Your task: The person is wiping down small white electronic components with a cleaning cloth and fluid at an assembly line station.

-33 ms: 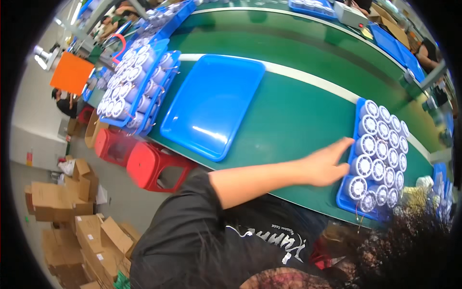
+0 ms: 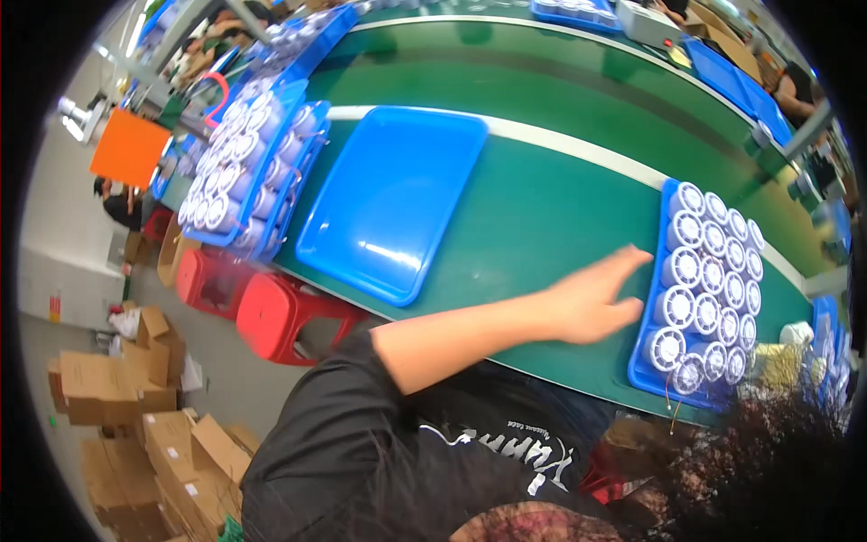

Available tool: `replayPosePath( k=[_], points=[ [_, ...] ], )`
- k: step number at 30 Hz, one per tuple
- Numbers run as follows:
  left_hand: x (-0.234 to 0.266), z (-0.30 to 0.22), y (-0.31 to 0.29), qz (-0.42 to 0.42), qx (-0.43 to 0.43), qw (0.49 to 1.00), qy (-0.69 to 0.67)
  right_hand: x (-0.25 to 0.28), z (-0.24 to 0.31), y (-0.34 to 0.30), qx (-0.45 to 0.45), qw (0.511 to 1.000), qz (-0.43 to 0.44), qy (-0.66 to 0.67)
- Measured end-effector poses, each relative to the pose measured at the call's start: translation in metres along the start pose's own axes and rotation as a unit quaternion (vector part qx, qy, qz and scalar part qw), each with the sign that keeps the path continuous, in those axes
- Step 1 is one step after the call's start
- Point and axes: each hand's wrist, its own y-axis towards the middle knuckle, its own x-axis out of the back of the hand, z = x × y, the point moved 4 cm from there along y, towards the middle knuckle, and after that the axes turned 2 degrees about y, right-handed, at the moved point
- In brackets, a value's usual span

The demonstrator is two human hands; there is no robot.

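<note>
My left hand (image 2: 591, 305) reaches out to the right over the green conveyor belt (image 2: 542, 212), palm down with fingers spread. Its fingertips are at the left edge of a blue tray (image 2: 652, 366) filled with several white round fan-like parts (image 2: 709, 289). The hand holds nothing. My bare forearm runs back to the black sleeve at my shoulder. An empty blue tray (image 2: 393, 203) lies on the belt to the left of the arm. My right hand is out of sight.
Stacked blue trays of white round parts (image 2: 239, 176) sit at the belt's left end. Two red stools (image 2: 284, 316) stand below the belt edge, with cardboard boxes (image 2: 117, 384) on the floor. More blue trays (image 2: 722, 68) and another person (image 2: 799, 90) are across the belt.
</note>
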Motion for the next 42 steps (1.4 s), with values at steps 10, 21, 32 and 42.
replayPosePath(
  k=[10, 21, 32, 42],
  points=[
    [0.196, 0.050, -0.130, -0.239, 0.195, 0.897, 0.316, 0.005, -0.022, -0.007, 0.124, 0.972, -0.183, -0.073],
    [0.050, 0.030, -0.057, 0.006, 0.101, 0.950, 0.295, -0.002, -0.025, -0.011, 0.079, 0.983, -0.164, -0.014],
    [0.017, -0.028, -0.040, 0.062, 0.023, 0.994, 0.083, -0.025, -0.033, -0.012, 0.073, 0.990, -0.121, -0.020],
    [0.025, -0.020, -0.109, 0.188, 0.040, 0.880, 0.434, -0.029, -0.028, -0.010, 0.079, 0.995, -0.014, 0.057]
  ],
)
